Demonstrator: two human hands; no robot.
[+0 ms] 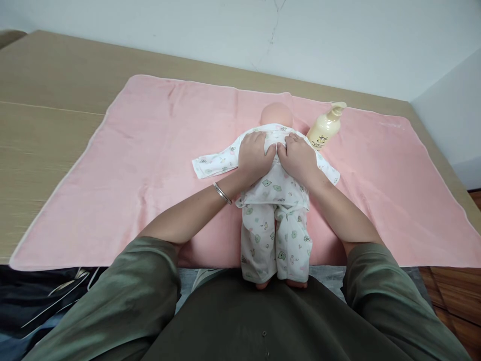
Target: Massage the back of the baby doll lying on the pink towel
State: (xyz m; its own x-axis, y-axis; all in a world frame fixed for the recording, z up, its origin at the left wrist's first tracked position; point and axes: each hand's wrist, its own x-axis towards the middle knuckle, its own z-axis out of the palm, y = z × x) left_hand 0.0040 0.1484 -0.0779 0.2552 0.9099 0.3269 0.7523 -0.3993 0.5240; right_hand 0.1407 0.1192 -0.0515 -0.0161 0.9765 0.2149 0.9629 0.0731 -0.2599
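A baby doll (276, 185) in a white printed top and trousers lies lengthwise in front of me, its bald head (276, 114) pointing away and its feet near my body. No face shows on the head. Both sleeves stretch out to the sides. My left hand (256, 154) rests on the left of the doll's upper body, fingers lying over the cloth and thumb pointing inward. On the right side, my right hand (297, 156) lies the same way. The two thumbs nearly meet at the middle. Neither hand grips anything that I can see.
Under the doll a pink blanket (180, 130) covers much of the wooden table (48, 90). A pale yellow pump bottle (323, 131) is beside the doll's right-hand sleeve. A white wall (225, 35) stands behind. Dark items (41, 296) lie below the table edge at left.
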